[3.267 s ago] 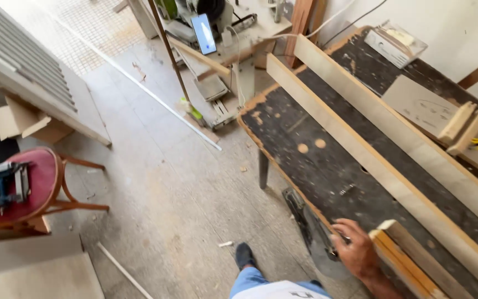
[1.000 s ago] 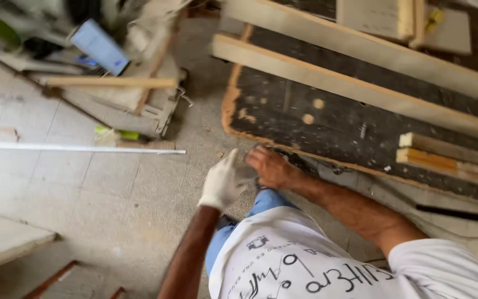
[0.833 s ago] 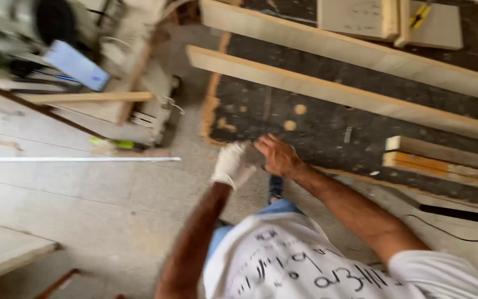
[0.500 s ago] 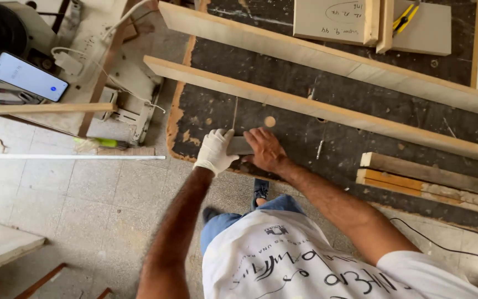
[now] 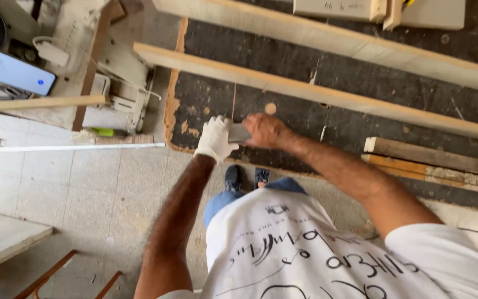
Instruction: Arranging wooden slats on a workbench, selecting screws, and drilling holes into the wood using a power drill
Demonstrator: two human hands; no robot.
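From the head camera, the white-gloved left hand (image 5: 214,138) and the bare right hand (image 5: 265,130) meet over a small flat grey block (image 5: 239,133), fingers of both closed on its ends, seemingly to steady it. It lies on the dark, worn worktop (image 5: 360,99), just short of the long pale wooden batten (image 5: 316,94) beyond the fingertips. Both forearms reach forward, wrists low.
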